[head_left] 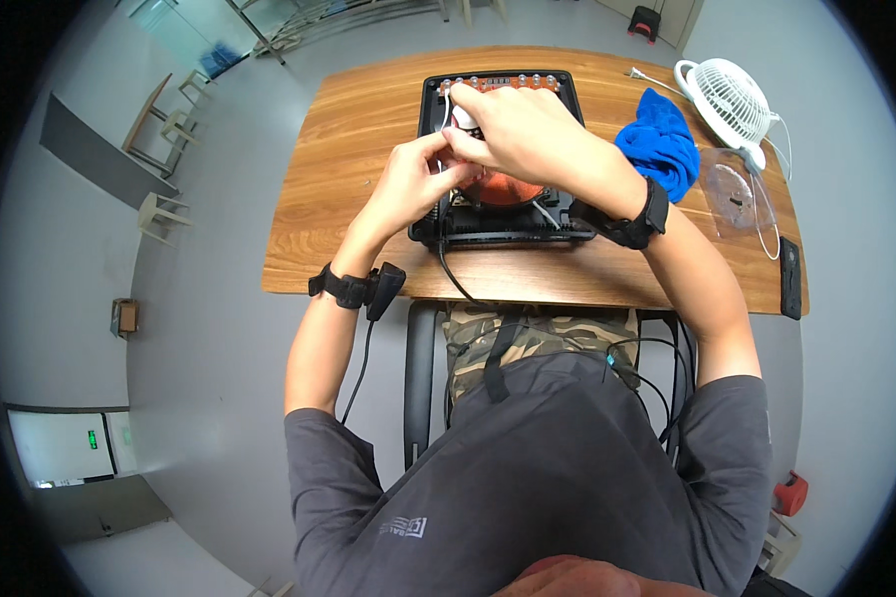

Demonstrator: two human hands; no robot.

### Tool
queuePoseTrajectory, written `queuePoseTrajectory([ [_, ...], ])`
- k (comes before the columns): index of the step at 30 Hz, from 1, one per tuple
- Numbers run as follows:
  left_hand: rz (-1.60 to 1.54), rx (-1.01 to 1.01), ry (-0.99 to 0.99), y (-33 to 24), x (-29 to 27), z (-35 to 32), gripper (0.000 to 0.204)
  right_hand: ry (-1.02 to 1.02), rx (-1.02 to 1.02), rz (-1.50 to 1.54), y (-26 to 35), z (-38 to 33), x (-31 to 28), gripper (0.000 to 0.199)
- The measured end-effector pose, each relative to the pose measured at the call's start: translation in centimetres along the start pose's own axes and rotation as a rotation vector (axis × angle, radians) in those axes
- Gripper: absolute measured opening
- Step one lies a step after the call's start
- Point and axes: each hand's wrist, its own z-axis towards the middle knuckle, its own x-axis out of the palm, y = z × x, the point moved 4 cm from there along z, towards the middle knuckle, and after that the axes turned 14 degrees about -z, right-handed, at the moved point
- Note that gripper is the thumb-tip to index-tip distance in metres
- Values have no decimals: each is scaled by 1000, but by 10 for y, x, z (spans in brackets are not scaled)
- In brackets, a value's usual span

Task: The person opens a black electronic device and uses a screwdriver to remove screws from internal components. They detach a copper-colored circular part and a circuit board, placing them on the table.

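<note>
An opened black appliance housing point(513, 239), which looks like an induction cooker without its top, lies on the table in front of me. Inside it sits a round copper-red coil point(508, 191), partly covered by my hands. Along the far side runs an orange circuit board strip point(509, 85) with several round parts. My left hand point(415, 184) reaches in over the left side, thumb and fingertips pinched together. My right hand point(528, 129) bends over the coil, its fingers closed close to the left fingertips, near a white wire point(446, 109) and a small white piece point(462, 117). What the fingertips grip is hidden.
A black cord point(450, 274) hangs from the housing over the table's front edge. To the right are a blue cloth point(659, 144), a white fan point(729, 99), a clear plastic tray point(719, 204) and a black bar-shaped object point(789, 279). Both wrists wear black straps.
</note>
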Motion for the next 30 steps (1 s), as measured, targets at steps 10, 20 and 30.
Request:
queuePoseTrajectory([
  [10, 98, -89, -6, -5, 6, 3, 30, 145, -59, -91, 0, 6, 0, 40],
  [20, 43, -68, -4, 2, -6, 3, 28, 49, -53, -137, 15, 18, 3, 33],
  [30, 68, -50, -35, -4, -6, 1, 32, 134, -24, -376, 27, 25, -14, 48],
])
